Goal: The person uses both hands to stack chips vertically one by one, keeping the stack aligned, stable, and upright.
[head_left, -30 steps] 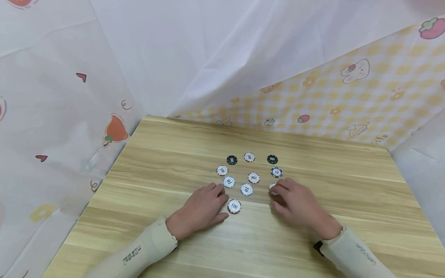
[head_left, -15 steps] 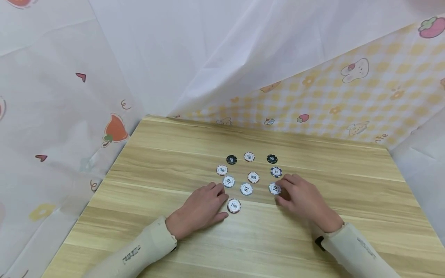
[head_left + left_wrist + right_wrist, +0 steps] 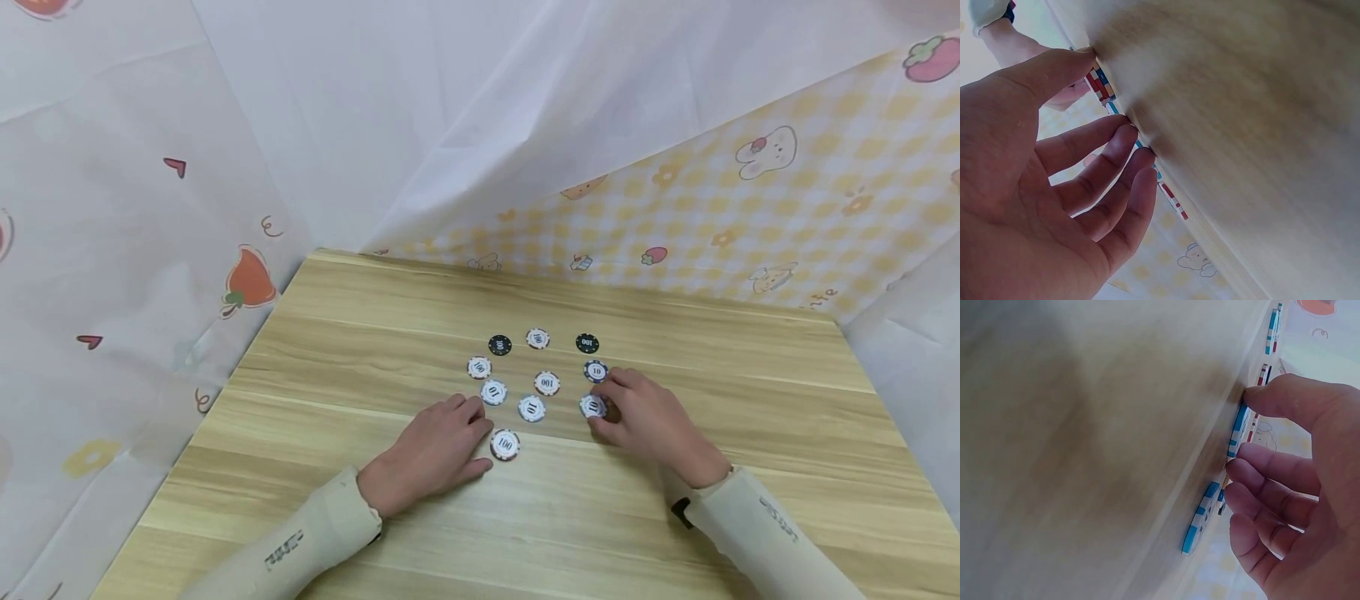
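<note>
My left hand (image 3: 431, 454) rests on the table with fingers loosely curved, beside a red-edged 100 poker chip (image 3: 505, 444). In the left wrist view, the thumb and index tip of this hand (image 3: 1041, 162) lie at either side of red- and blue-edged chip rims (image 3: 1100, 84). At the right, my right hand (image 3: 648, 417) pinches a light-blue 10 chip (image 3: 591, 407) at its edges between thumb and index. The right wrist view shows that chip (image 3: 1238, 430) low at the tabletop, the other fingers curled. Another light-blue chip (image 3: 1200, 519) lies under the hand, hidden from the head view.
Between and beyond the hands lie two light-blue 10 chips (image 3: 532, 408), white 100 chips (image 3: 547, 383), two black 100 chips (image 3: 500, 345) and a dark-blue 10 chip (image 3: 596, 371). They lie flat on the wooden table (image 3: 390, 333). Patterned cloth (image 3: 697, 225) hangs along the back edge.
My right hand first covered the light-blue 10 chip, then drew right and uncovered it. Now its thumb and index have come in on the chip's edges. The left hand has stayed put.
</note>
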`<state>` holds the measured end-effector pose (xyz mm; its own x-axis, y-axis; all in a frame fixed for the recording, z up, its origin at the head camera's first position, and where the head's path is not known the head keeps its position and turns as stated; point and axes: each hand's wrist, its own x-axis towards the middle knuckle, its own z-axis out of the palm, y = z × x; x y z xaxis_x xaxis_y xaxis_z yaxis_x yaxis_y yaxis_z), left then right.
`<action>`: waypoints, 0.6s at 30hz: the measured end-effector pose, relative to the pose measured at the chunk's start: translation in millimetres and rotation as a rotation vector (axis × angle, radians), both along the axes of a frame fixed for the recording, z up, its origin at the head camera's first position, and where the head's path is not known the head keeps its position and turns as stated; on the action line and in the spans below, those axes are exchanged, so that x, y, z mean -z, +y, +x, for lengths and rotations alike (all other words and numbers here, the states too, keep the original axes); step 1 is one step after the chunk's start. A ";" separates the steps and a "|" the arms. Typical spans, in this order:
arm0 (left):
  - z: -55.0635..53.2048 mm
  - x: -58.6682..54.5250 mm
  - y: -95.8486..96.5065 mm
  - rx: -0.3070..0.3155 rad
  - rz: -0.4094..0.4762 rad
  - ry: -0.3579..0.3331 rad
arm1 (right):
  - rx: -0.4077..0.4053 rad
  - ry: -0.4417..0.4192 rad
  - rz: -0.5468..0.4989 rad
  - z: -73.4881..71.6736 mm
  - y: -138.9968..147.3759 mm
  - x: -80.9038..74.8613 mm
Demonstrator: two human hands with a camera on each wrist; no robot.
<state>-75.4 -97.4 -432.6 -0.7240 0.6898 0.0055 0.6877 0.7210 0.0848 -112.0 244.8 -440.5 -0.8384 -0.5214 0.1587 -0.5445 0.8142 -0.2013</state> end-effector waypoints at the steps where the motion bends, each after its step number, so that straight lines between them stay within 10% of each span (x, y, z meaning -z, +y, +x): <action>1: -0.1 0.0 0.0 -0.001 0.000 0.000 | 0.005 -0.002 -0.002 -0.3 -0.1 0.3; 18: -0.2 0.5 -0.5 0.001 0.004 0.011 | 0.020 -0.020 -0.033 -4.2 -3.7 2.1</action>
<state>-75.6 -97.9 -433.1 -0.7231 0.6906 0.0162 0.6894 0.7200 0.0795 -116.2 241.1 -442.6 -0.8517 -0.4995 0.1588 -0.5240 0.8176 -0.2388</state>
